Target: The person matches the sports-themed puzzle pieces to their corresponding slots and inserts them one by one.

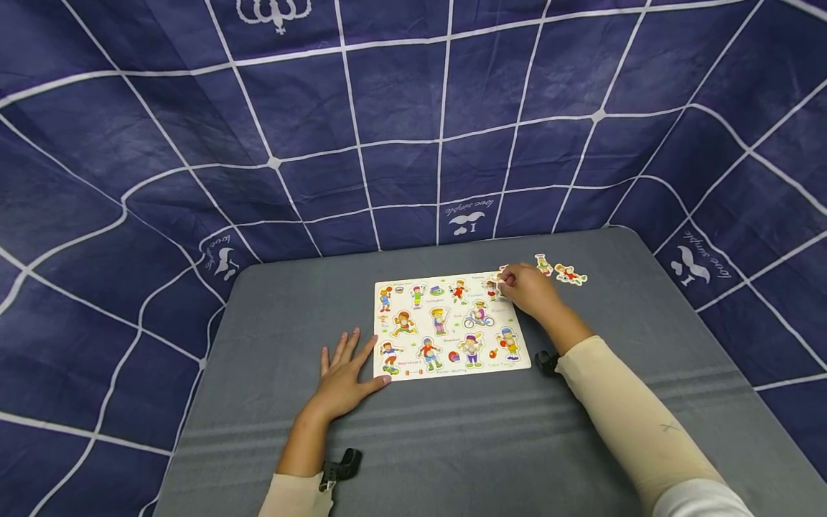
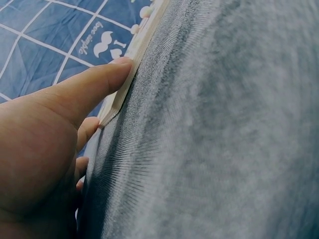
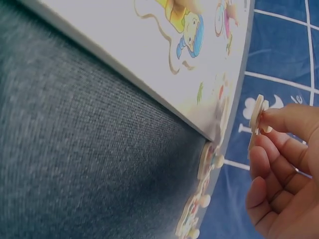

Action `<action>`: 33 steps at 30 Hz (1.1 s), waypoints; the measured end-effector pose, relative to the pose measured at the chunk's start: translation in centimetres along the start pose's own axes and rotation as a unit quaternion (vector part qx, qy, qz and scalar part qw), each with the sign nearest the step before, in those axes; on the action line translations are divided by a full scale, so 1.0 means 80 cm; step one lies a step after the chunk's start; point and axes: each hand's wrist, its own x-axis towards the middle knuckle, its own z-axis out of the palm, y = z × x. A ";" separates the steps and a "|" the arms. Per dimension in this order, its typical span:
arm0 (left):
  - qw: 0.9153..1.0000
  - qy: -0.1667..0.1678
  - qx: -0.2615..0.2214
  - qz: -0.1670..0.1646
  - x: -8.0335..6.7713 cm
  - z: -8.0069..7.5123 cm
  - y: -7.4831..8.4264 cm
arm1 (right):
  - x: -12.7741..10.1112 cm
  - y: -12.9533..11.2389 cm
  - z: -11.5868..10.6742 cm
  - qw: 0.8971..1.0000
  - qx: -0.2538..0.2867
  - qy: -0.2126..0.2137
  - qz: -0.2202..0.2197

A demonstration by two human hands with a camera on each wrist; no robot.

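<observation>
Two hands work at a wooden peg puzzle board lying flat at the centre of the grey table. My left hand rests palm down on the cloth at the board's lower left corner, fingers straight and spread, grasping nothing; in the left wrist view the thumb presses against the board's thin edge. My right hand hovers at the board's upper right corner, its fingertips pinching a small puzzle piece by its edge, lifted off the board; the remaining fingers curl loosely beneath. In the head view that piece shows only as a sliver at the fingertips, just above the board's top right cutouts. Right of this hand, well apart from the board, two loose pieces lie on the cloth near the table's far right edge; in the right wrist view they appear at lower centre, pegs upward. A navy backdrop with white grid lines fills the upper frame.
</observation>
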 end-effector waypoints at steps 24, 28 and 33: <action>1.000 0.004 -0.004 0.001 0.000 0.000 -0.001 | 0.018 -0.007 0.019 0.999 -0.027 -0.028 -0.016; 1.000 0.014 -0.005 0.006 0.000 0.001 -0.002 | 0.021 -0.008 0.021 0.999 -0.040 -0.029 -0.021; 1.000 0.019 -0.004 0.009 -0.001 0.002 -0.002 | 0.022 -0.009 0.025 0.998 -0.056 -0.033 -0.016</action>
